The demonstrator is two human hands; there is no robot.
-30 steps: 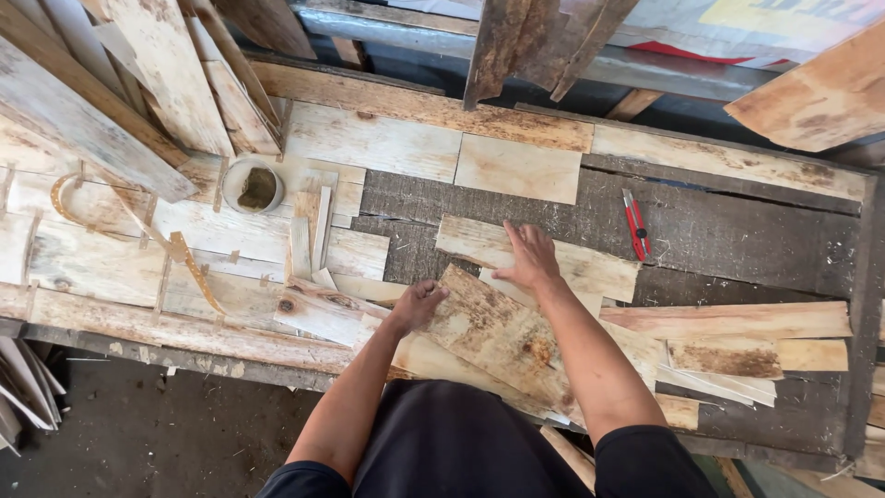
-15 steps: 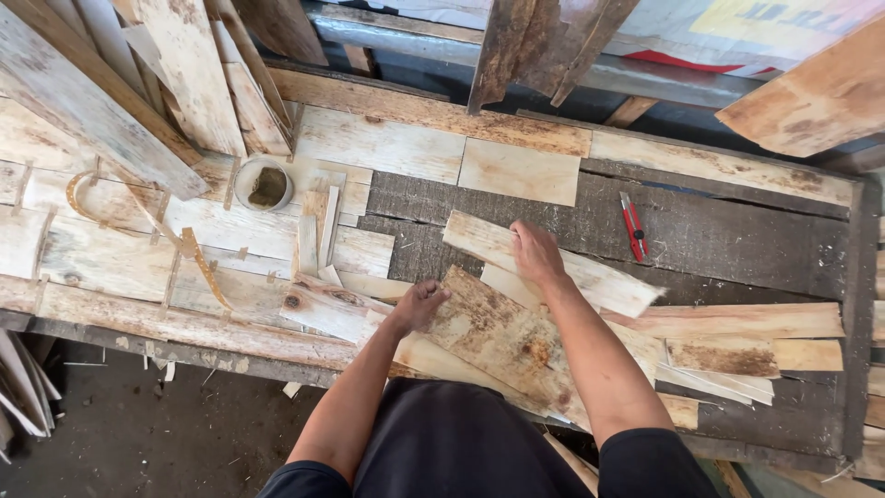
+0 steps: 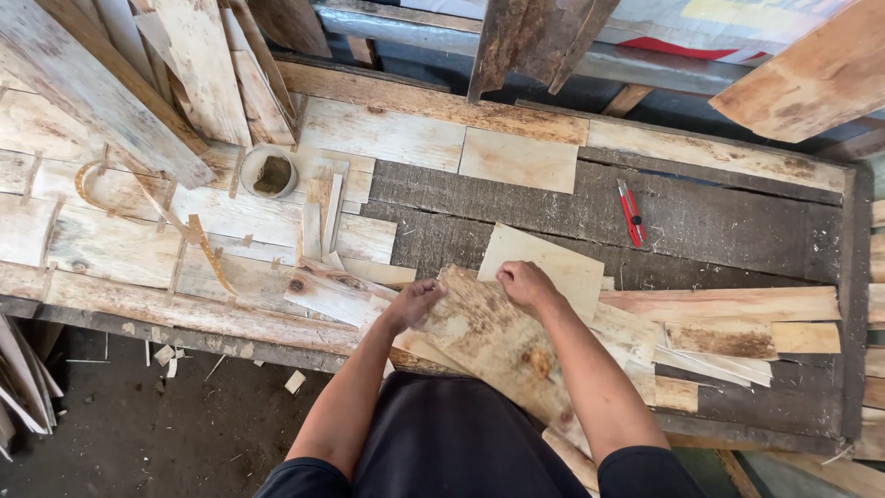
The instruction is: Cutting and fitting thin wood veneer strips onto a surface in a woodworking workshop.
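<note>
My right hand [image 3: 527, 282] is pulling back from a second ago, its fingers now curling down on the top edge of the stained veneer sheet [image 3: 493, 337] at lower centre. My left hand [image 3: 417, 302] is staying on that sheet's left edge, fingers loosely bent, not clamped. The sheet is thin, rough and blotched brown, lying over a paler square sheet [image 3: 553, 263]. Behind, dark grainy bench board [image 3: 719, 226] is lying open, with a red utility knife [image 3: 631, 212] at right. A round tin [image 3: 270, 171] is sitting at upper left.
</note>
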